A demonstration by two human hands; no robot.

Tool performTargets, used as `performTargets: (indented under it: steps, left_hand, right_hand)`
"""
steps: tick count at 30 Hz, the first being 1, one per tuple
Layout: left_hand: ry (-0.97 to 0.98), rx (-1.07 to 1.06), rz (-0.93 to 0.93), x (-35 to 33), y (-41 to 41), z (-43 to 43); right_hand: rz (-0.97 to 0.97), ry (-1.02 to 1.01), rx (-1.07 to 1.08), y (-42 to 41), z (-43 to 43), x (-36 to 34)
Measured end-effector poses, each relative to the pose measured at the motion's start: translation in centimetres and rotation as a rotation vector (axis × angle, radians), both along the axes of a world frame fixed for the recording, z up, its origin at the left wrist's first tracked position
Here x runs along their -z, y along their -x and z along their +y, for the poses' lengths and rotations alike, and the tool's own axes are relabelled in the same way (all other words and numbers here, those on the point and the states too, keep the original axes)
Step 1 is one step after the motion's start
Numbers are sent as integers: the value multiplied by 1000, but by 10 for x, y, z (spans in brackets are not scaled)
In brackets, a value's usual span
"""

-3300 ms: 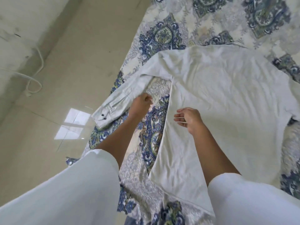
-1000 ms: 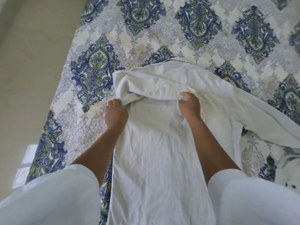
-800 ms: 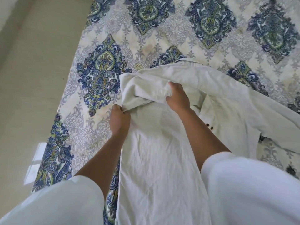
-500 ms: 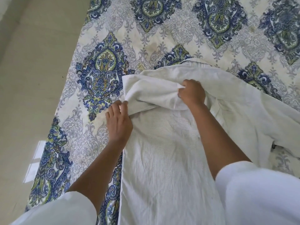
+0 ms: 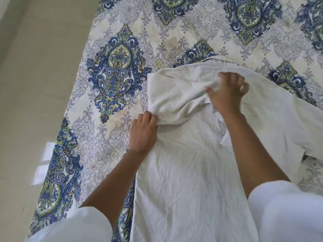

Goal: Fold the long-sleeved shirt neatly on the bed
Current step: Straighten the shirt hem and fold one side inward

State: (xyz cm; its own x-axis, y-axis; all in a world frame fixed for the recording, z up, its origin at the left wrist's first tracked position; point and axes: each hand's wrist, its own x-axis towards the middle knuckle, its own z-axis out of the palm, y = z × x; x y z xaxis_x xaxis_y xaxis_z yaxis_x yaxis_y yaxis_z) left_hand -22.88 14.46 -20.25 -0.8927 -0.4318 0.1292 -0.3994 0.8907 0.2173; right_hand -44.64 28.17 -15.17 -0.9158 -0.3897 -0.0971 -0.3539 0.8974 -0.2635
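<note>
The shirt (image 5: 188,163) lies mid-frame on the bed (image 5: 115,79), a sleeve (image 5: 174,95) half-folded across its top. The left hand (image 5: 143,133) pinches the fold's corner and the right hand (image 5: 227,91), fingers spread, presses it. Next, probably: smooth it flat and square.

Clothing: plain white, loose cut. Left sleeve (image 5: 70,226) and right sleeve (image 5: 286,212) are wide, smooth and of one even white, each ending in a rounded edge near the elbow. Below the edges, left forearm (image 5: 113,179) and right forearm (image 5: 251,151) are bare. Left hand (image 5: 142,135) and right hand (image 5: 227,91) are bare; the right one's fingers show blurred.
</note>
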Motion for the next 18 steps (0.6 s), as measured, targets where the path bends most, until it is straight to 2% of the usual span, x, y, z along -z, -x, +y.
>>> performTargets:
  steps: [2,5,9,11,13,16,18]
  left_hand:
    - [24,23,-2,1,0,2]
    - [-11,77,25,1,0,8]
    - [-94,73,74,1,-8,21]
    - [-134,90,96,0,-14,29]
    - [-143,83,109,-3,-20,33]
    - [-231,-105,127,-2,-21,34]
    - [-381,-334,100,-3,-15,31]
  right_hand:
    - [7,-7,-200,-23,-23,3]
    - [-127,3,-359,-42,-61,8]
    - [-281,-41,-315,-45,-100,17]
    - [-246,-65,-291,-43,-110,18]
    - [-177,4,-223,-36,-110,18]
    - [-176,129,-134,-20,-100,21]
    - [-250,59,-187,-16,-97,22]
